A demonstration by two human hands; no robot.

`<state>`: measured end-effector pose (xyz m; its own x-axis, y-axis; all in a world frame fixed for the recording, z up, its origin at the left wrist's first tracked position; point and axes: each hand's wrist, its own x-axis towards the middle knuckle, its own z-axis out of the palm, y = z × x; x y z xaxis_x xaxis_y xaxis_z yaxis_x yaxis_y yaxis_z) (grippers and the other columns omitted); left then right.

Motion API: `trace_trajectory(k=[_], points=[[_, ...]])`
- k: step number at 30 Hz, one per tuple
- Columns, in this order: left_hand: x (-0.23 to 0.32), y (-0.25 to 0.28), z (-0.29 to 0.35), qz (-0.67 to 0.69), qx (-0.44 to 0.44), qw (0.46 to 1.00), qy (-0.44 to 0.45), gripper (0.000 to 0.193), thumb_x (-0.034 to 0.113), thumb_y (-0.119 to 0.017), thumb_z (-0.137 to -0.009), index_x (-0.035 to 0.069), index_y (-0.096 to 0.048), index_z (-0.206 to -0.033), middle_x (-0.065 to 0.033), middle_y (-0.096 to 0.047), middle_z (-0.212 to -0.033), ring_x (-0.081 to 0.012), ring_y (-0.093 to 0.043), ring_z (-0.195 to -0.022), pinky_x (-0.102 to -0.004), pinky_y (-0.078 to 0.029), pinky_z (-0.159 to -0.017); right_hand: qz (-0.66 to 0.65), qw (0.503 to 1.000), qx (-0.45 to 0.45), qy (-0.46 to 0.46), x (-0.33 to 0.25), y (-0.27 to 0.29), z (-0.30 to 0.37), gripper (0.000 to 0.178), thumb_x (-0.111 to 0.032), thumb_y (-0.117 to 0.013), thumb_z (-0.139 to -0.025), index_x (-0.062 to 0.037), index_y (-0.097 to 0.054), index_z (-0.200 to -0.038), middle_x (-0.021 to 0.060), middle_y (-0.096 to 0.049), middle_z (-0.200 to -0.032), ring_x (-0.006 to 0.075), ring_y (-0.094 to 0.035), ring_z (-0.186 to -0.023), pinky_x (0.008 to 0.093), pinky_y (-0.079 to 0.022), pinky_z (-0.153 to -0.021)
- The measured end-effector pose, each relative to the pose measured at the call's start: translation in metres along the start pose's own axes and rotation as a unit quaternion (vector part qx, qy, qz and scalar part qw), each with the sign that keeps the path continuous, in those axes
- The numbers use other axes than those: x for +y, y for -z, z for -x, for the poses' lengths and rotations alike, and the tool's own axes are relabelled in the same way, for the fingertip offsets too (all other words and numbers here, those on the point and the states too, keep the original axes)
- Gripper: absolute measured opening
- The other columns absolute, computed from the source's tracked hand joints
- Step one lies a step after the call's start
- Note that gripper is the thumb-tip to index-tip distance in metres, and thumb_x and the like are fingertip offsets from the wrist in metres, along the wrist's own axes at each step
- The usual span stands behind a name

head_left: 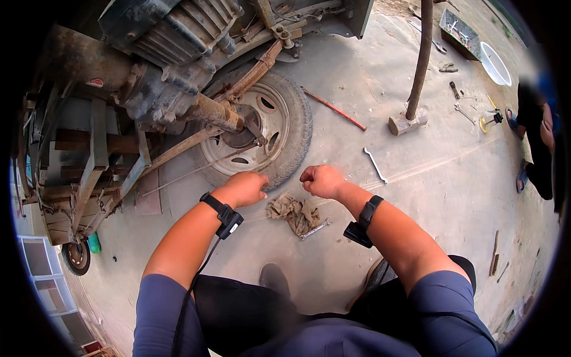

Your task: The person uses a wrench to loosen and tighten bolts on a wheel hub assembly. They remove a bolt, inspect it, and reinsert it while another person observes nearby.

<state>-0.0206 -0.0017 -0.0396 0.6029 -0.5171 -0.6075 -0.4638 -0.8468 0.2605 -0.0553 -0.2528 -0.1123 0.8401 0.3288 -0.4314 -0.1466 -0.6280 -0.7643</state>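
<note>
Here, curled hands [245, 188] [323, 181], grip unclear, near treaded rubber tyre [301, 119], crumpled brown cloth [303, 218].

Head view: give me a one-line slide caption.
Both hands near a vehicle's wheel, a crumpled rag and wrench on the ground.

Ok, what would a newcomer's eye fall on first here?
Probably the large wheel, upper left of centre, beside the rusty axle. Next, the bare left hand and right hand, mid-picture, near the wheel's lower edge. Then the long-handled wooden mallet, standing head-down at upper right.
</note>
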Motion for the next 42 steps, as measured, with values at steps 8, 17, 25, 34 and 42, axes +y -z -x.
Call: trace_trajectory(k=[8, 17, 25, 34, 42], points=[[0.005, 0.001, 0.007, 0.017, 0.020, 1.000, -0.001, 0.037, 0.028, -0.076, -0.080, 0.008, -0.068, -0.111, -0.0128, -0.070, -0.103, -0.0326, -0.065, -0.100, -0.0428, -0.051, -0.087, 0.048, 0.998, 0.014, 0.049, 0.000, -0.001, -0.001, 0.023, -0.020, -0.062, -0.080, -0.0104, -0.072, -0.099, 0.0148, -0.072, -0.098, 0.0326, -0.068, -0.093, 0.0416, -0.054, -0.084], [0.008, 0.001, 0.006, 0.011, 0.020, 1.000, -0.004, 0.037, 0.029, -0.077, -0.079, 0.007, -0.068, -0.108, -0.0130, -0.071, -0.102, -0.0326, -0.067, -0.098, -0.0414, -0.052, -0.086, 0.045, 0.995, 0.025, 0.080, 0.001, -0.004, 0.002, 0.020, -0.022, -0.063, -0.082, -0.0110, -0.072, -0.097, 0.0148, -0.072, -0.096, 0.0345, -0.068, -0.091, 0.0437, -0.053, -0.081], [0.008, 0.000, 0.006, 0.015, 0.012, 1.000, -0.004, 0.039, 0.030, -0.076, -0.080, 0.008, -0.068, -0.112, -0.0124, -0.072, -0.102, -0.0314, -0.067, -0.099, -0.0406, -0.052, -0.087, 0.055, 0.993, 0.035, 0.094, 0.006, -0.004, -0.001, 0.020, -0.017, -0.061, -0.078, -0.0106, -0.072, -0.093, 0.0146, -0.072, -0.094, 0.0348, -0.068, -0.089, 0.0439, -0.054, -0.079], [0.009, 0.001, 0.009, -0.001, 0.017, 1.000, -0.008, 0.040, 0.032, -0.075, -0.081, 0.007, -0.069, -0.111, -0.0128, -0.072, -0.108, -0.0321, -0.067, -0.103, -0.0420, -0.052, -0.089, 0.062, 0.993, 0.037, 0.089, 0.009, -0.011, -0.006, 0.021, -0.016, -0.060, -0.076, -0.0106, -0.072, -0.092, 0.0141, -0.072, -0.094, 0.0343, -0.068, -0.090, 0.0433, -0.054, -0.078], [0.005, -0.004, 0.009, -0.003, 0.015, 1.000, -0.005, 0.041, 0.033, -0.075, -0.081, 0.008, -0.068, -0.113, -0.0123, -0.072, -0.108, -0.0315, -0.066, -0.103, -0.0414, -0.052, -0.089, 0.056, 0.994, 0.041, 0.090, 0.004, -0.010, -0.005, 0.021, -0.016, -0.060, -0.076, -0.0108, -0.073, -0.093, 0.0139, -0.072, -0.095, 0.0339, -0.068, -0.091, 0.0430, -0.054, -0.079]])
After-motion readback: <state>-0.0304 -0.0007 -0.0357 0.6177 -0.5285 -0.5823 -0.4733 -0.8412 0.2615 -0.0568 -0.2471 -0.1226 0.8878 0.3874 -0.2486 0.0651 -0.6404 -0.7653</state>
